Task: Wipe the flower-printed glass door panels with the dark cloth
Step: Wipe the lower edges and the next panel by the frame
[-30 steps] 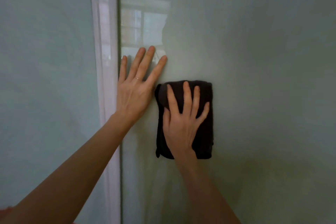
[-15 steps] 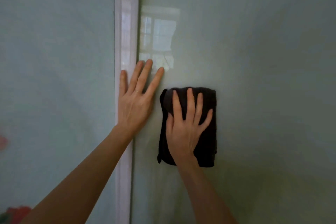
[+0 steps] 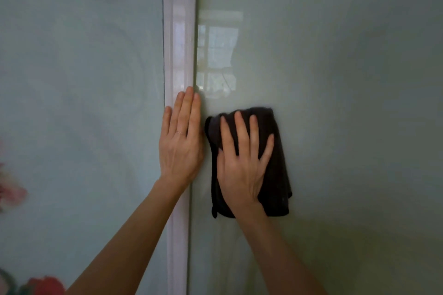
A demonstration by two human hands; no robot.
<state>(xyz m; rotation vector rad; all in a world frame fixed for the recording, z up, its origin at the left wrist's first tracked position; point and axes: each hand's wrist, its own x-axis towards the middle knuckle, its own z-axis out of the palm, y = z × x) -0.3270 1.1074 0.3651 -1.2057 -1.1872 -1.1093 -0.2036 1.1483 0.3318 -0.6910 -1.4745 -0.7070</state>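
Two pale green glass door panels fill the view: the right panel [image 3: 335,79] and the left panel [image 3: 79,67], split by a glossy white frame strip [image 3: 179,31]. A folded dark cloth [image 3: 278,163] lies flat against the right panel. My right hand [image 3: 242,165] presses on it with straight, spread fingers. My left hand [image 3: 181,141] rests flat, fingers together, over the frame strip and the right panel's edge, just left of the cloth. Pink and red printed flowers [image 3: 12,191] show at the left panel's lower left edge.
A window's reflection [image 3: 217,55] glares on the right panel just above my hands. The door surface stretches well beyond the cloth to the right, above and below.
The view has shifted left, so the frame strip and both hands sit further right in frame. My left hand's fingers have closed together and moved onto the frame strip. The cloth has slid a little lower.
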